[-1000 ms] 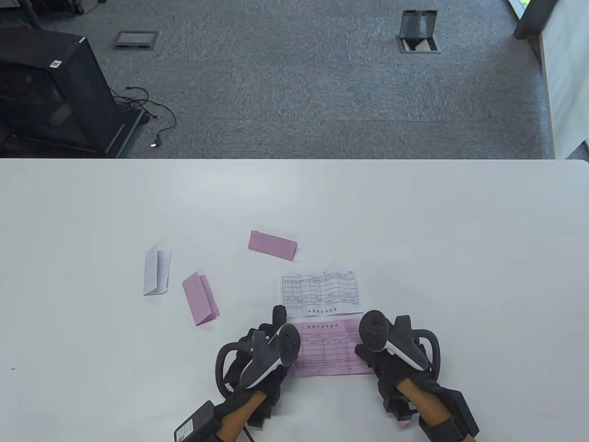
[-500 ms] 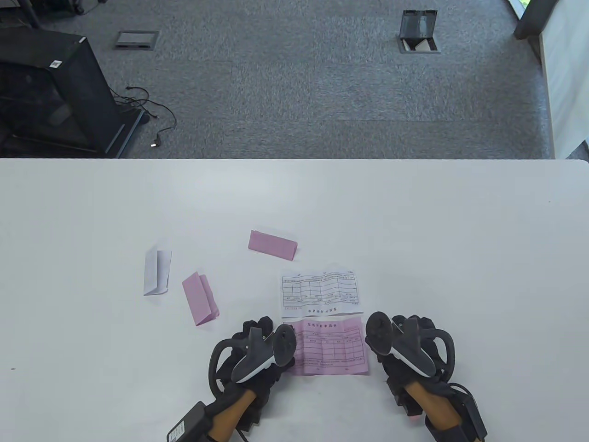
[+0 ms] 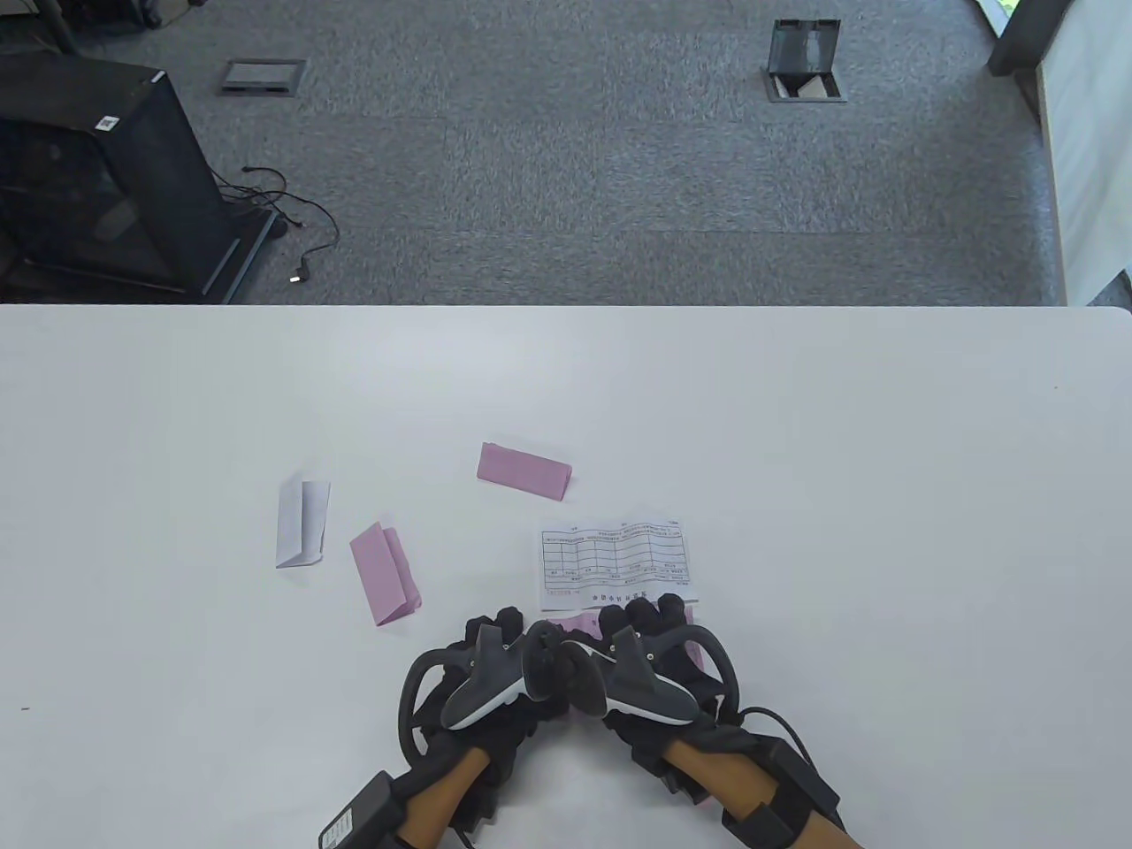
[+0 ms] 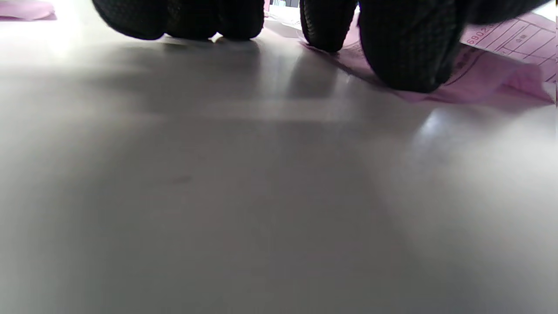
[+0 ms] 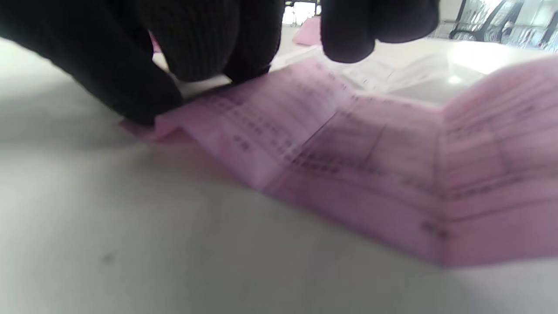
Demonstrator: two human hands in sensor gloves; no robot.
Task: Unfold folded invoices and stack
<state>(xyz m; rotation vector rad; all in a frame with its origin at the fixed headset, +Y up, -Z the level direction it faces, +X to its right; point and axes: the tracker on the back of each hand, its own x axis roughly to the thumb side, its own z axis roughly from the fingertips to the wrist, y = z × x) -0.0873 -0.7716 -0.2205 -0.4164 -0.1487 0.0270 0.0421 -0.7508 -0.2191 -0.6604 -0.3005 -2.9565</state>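
Observation:
An unfolded pink invoice (image 5: 370, 174) lies creased near the table's front edge, mostly hidden under both hands in the table view, where only a strip (image 3: 575, 624) shows. My left hand (image 3: 504, 654) rests its fingertips (image 4: 405, 52) on the sheet's left edge. My right hand (image 3: 650, 650) lies over the sheet, with thumb and forefinger (image 5: 196, 48) closed on its left corner. Just beyond lies an unfolded white invoice (image 3: 615, 562). Two folded pink invoices (image 3: 523, 469) (image 3: 386, 573) and a folded white one (image 3: 302, 522) lie to the left.
The white table (image 3: 884, 495) stretches wide to the right and far side. Its far edge meets grey carpet, with a black cabinet (image 3: 97, 177) and cables on the floor beyond the left corner.
My right hand has moved left from the pink sheet's right edge across it, ending close beside my left hand. The left hand has stayed at the sheet's left edge.

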